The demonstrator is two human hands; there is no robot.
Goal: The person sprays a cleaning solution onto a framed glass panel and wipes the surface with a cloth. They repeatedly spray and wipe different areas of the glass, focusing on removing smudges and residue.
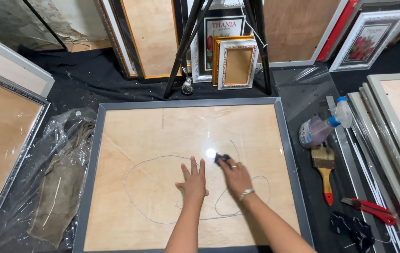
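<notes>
Left hand [193, 180] open, flat on grey frame [286, 140] glass; right hand [235, 175] grips dark cloth [222, 158] beside it; spray bottle [324, 127], paintbrush [324, 169] right of frame

A framing workshop: stacked picture frames [236, 63], paintbrush [324, 171], spray bottle [324, 126].

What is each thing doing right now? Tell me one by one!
Left hand: flat, fingers spread on the glass.
Right hand: pressing a dark cloth.
Grey frame: lying flat.
Spray bottle: on its side.
Paintbrush: lying unused.
Red cutter: lying unused.
</notes>
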